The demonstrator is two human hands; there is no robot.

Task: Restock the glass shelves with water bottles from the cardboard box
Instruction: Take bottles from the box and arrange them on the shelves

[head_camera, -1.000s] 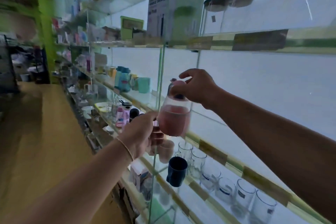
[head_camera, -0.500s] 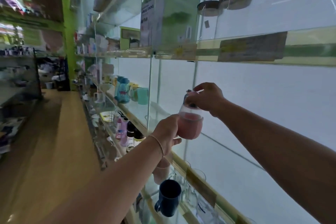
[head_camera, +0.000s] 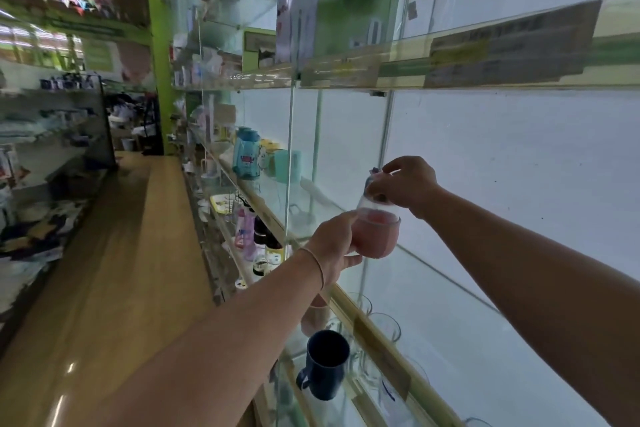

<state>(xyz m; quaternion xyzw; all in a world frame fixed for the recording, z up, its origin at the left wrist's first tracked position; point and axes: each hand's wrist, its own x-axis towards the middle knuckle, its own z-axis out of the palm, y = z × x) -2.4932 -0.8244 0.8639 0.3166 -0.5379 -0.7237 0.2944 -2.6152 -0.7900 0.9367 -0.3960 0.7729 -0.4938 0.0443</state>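
Reaching over the front edge of the glass shelf, both arms are extended in the head view. A pink water bottle is held upright above that shelf, just right of a vertical glass divider. Its lower body is gripped from the near left side by the left hand, fingers wrapped around it. Its cap is pinched from above by the right hand. To the right of the bottle the shelf surface is bare against the white back wall, with open room up to the upper shelf edge. Below, near the front edge, a dark blue mug and clear glasses are seen.
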